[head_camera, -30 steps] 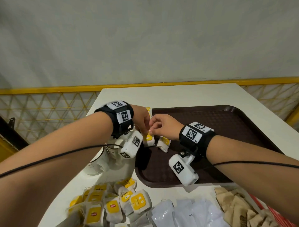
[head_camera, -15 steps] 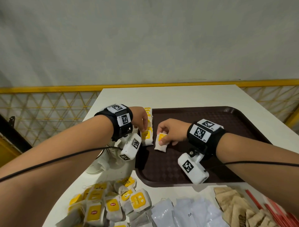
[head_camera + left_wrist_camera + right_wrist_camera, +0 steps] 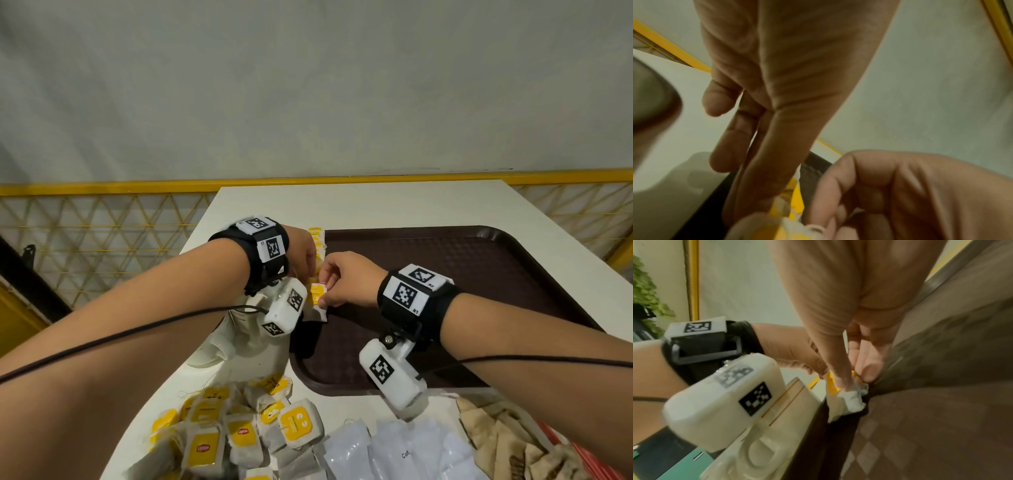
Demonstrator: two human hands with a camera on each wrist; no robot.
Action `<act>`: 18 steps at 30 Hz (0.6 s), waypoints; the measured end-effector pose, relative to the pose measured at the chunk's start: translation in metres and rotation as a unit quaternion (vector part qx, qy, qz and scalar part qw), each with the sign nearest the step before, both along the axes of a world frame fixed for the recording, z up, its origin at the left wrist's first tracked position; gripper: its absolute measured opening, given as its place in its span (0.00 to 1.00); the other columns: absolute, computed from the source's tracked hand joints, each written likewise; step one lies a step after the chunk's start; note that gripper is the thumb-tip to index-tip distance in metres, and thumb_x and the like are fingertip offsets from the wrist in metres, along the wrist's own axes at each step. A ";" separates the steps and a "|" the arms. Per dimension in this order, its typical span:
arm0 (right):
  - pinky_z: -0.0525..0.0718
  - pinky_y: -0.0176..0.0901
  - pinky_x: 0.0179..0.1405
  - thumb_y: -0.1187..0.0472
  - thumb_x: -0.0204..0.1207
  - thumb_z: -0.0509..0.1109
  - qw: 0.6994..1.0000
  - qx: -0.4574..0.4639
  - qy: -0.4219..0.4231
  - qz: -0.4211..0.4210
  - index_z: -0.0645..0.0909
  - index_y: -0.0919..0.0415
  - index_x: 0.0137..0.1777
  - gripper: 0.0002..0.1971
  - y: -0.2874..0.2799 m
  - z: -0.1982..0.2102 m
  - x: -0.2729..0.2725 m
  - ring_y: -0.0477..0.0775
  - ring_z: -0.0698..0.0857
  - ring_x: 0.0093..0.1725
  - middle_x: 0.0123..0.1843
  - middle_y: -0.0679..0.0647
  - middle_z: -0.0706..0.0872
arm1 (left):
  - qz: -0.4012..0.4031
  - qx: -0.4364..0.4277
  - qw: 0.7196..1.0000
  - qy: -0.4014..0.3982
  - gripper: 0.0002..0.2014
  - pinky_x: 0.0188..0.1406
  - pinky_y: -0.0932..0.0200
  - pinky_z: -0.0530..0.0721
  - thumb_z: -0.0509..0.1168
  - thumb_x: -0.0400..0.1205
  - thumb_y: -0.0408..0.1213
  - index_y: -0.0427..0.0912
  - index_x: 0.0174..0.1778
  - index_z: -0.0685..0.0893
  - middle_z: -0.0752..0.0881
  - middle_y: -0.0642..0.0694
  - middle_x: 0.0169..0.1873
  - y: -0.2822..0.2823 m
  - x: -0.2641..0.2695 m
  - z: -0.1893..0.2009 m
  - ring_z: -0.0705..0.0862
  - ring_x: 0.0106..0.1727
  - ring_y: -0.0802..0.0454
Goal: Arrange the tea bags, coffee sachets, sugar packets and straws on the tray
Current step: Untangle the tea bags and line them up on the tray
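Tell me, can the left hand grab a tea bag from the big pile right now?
Probably yes. The left hand holds nothing, its fingers only resting on the tray's row, and the tea bag pile lies uncovered below its forearm.

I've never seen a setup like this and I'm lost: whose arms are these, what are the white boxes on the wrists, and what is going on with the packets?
These are one person's bare arms. The big picture comes from a head-worn camera; the white boxes strapped under each wrist are cameras too, giving the two close-ups. The right hand pinches a small white paper tea bag with a yellow label at the left edge of the dark brown plastic tray. The left hand meets it there with straight fingers, beside a row of yellow-labelled tea bags. On the white table, nearer the person, lie a heap of loose tea bags, white sachets and brown paper packets.
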State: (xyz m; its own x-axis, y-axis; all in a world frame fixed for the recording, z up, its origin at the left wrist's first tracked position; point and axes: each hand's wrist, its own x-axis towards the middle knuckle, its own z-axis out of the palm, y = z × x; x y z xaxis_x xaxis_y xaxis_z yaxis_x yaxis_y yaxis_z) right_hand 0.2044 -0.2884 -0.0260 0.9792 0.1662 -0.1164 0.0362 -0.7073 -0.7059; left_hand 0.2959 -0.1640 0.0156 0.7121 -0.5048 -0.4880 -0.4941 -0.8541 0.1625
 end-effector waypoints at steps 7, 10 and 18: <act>0.71 0.33 0.27 0.60 0.63 0.84 0.990 -0.124 -0.035 0.065 0.74 0.55 0.35 0.17 0.000 0.004 -0.009 0.41 0.74 0.30 0.31 0.43 0.76 | 0.018 -0.016 1.000 -0.011 0.09 0.17 0.75 0.75 0.74 0.75 0.33 0.41 0.50 0.86 0.82 0.52 0.32 -0.003 0.002 0.006 0.81 0.30 0.60; 0.68 0.29 0.26 0.63 0.65 0.81 0.983 -0.156 -0.040 0.093 0.73 0.54 0.32 0.16 0.007 0.000 -0.007 0.41 0.73 0.31 0.32 0.43 0.75 | 0.028 -0.012 0.999 -0.017 0.10 0.18 0.76 0.75 0.73 0.76 0.32 0.36 0.52 0.88 0.84 0.50 0.32 -0.003 0.004 0.005 0.80 0.26 0.63; 0.73 0.33 0.31 0.64 0.68 0.77 0.987 -0.150 -0.025 0.053 0.76 0.56 0.31 0.12 0.008 -0.008 0.001 0.50 0.79 0.39 0.38 0.52 0.82 | 0.049 0.007 0.999 -0.001 0.12 0.25 0.71 0.77 0.73 0.76 0.44 0.41 0.51 0.89 0.85 0.51 0.41 0.000 0.001 0.012 0.81 0.38 0.57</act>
